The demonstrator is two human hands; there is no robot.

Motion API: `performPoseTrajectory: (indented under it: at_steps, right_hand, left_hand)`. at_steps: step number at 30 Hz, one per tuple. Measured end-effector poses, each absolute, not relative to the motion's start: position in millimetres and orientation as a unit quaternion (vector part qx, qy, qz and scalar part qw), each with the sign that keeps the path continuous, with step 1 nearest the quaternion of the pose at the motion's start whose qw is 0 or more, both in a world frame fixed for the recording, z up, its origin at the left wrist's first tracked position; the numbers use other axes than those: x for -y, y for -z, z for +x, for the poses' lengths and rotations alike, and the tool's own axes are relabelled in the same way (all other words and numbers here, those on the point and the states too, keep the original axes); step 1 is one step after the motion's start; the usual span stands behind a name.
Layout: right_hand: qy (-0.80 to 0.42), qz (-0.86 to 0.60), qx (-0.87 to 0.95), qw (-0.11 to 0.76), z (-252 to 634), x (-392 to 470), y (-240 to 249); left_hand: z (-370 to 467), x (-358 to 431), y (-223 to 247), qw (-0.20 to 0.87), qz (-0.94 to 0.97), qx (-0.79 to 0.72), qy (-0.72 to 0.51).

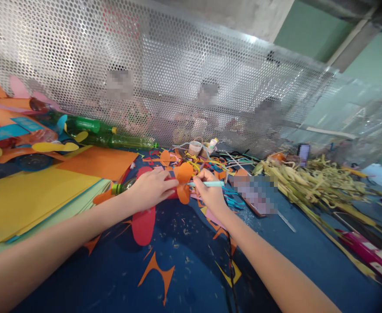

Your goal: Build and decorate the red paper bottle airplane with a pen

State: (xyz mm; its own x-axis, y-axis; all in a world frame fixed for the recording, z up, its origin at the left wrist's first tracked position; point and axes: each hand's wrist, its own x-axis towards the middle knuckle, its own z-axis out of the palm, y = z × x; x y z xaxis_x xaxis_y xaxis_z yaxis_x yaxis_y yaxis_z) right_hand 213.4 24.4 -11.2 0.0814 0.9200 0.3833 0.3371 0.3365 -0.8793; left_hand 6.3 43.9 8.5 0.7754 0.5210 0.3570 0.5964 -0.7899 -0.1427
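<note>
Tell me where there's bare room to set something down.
Mostly bare tabletop lies between the right forearm and yellow-green strips, and between the left forearm and nearest orange offcut. Beyond the pen, paper scraps crowd it.

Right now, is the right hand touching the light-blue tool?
Touching: the head view shows the right hand gripping the light-blue tool, thumb across its shaft.

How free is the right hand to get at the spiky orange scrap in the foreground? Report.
Probably yes: only blue tabletop with small bits appears to lie between them. The right hand holds a light blue pen, so it would likely need to free its fingers before grasping the orange scrap.
</note>
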Motion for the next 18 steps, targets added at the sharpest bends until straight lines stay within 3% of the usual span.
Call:
performPoseTrajectory:
  at_steps: [18]
  right_hand:
    - [-0.265, -0.516, 0.616, 0.534, 212.8, -22.3, 9.2]
  left_hand:
    - [6.1, -43.5, -7.7, 0.133, -0.932, 0.297, 0.162]
